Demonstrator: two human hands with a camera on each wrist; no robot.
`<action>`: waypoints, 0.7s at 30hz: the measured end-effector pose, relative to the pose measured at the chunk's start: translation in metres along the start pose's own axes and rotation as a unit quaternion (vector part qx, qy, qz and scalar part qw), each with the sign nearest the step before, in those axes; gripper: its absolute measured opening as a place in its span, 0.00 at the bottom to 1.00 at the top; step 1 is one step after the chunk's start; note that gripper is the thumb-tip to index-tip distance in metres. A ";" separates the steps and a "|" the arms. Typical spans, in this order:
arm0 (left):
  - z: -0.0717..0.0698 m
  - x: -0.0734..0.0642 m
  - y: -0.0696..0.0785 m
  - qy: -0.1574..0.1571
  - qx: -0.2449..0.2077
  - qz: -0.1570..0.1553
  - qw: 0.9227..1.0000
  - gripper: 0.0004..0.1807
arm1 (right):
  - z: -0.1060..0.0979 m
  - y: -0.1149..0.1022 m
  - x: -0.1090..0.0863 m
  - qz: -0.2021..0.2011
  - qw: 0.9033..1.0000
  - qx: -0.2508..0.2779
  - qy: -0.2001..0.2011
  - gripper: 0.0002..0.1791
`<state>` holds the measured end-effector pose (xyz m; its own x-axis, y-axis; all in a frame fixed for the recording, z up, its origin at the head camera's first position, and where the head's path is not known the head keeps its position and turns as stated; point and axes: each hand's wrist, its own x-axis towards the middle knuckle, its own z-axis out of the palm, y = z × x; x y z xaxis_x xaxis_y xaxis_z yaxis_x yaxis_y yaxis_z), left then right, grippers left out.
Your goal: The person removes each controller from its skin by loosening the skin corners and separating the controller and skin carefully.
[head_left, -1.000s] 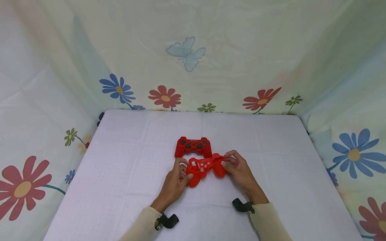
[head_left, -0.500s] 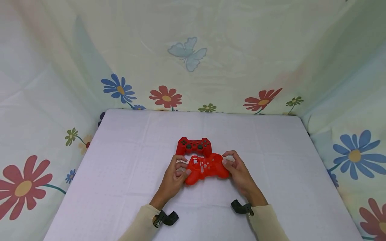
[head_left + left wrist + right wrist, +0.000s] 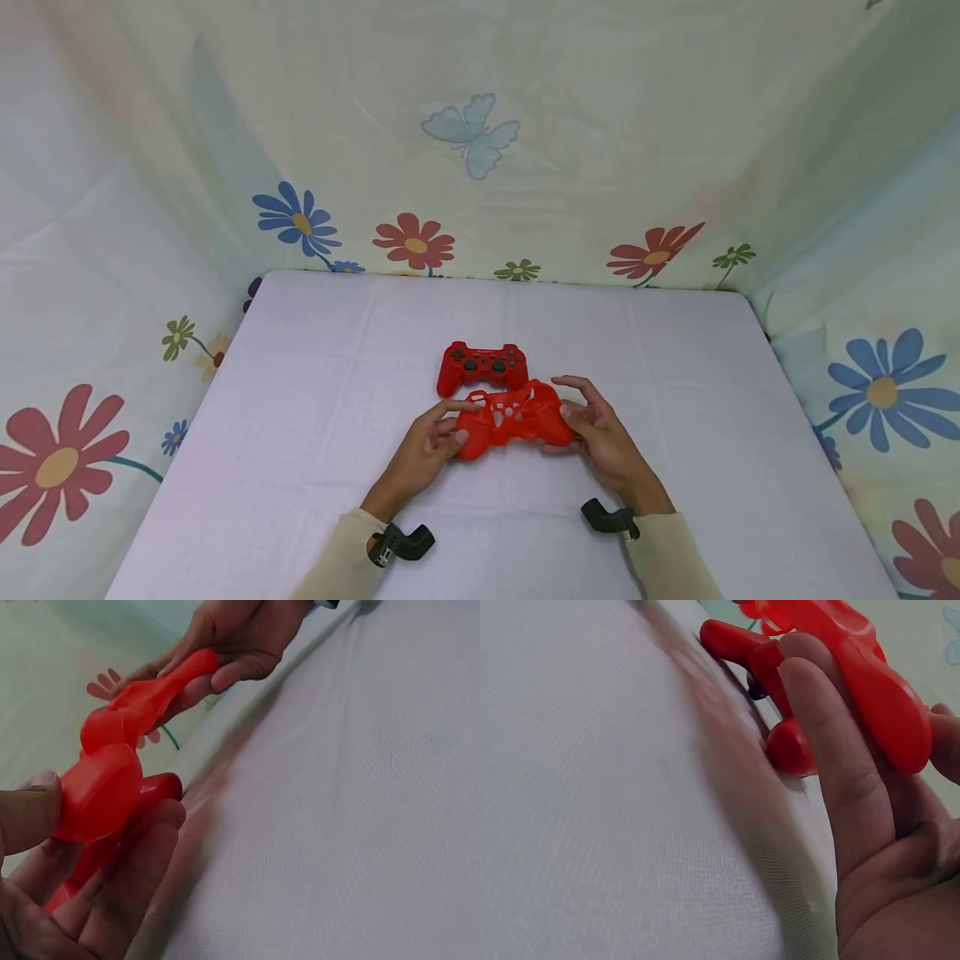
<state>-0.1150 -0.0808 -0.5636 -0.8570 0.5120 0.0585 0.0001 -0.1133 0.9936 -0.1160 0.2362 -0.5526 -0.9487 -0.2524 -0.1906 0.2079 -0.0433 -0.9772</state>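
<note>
A bright red silicone controller cover (image 3: pixel 514 418) with cut-out holes is held above the table between both hands. My left hand (image 3: pixel 420 450) grips its left handle, thumb on top and fingers beneath. The right handle is pinched by my right hand (image 3: pixel 606 437), with fingers under it in the right wrist view. Just behind the cover, a darker red game controller (image 3: pixel 482 364) with black sticks lies face up on the table. The cover partly hides its right handle. In the left wrist view the cover (image 3: pixel 101 791) bends between the two hands.
The white cloth-covered table (image 3: pixel 337 358) spreads around the hands. A curtain (image 3: pixel 570 150) with printed flowers and a butterfly encloses its back and sides. Black wrist camera mounts (image 3: pixel 405 543) sit on both wrists.
The cover has turned from showing its hollow inside to showing rounded handles. My left hand has shifted slightly left and its index finger has straightened along the cover. The controller has stayed put.
</note>
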 end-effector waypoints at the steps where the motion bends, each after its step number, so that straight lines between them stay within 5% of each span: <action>1: -0.001 0.000 0.000 0.004 0.000 0.005 1.000 0.23 | 0.000 0.000 0.000 -0.002 1.000 -0.005 -0.003 0.30; 10: -0.004 -0.004 0.009 0.044 0.020 0.008 0.999 0.20 | 0.000 0.000 -0.002 0.025 0.996 0.012 -0.083 0.23; 21: -0.011 -0.004 0.009 0.088 0.058 0.031 0.994 0.19 | -0.001 0.010 -0.002 -0.024 0.998 0.007 -0.062 0.24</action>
<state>-0.1176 -0.0932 -0.5557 -0.9304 0.3486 0.1128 0.1066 -0.0370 0.9936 -0.1123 0.2368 -0.5619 -0.9213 -0.3667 -0.1292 0.1661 -0.0709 -0.9836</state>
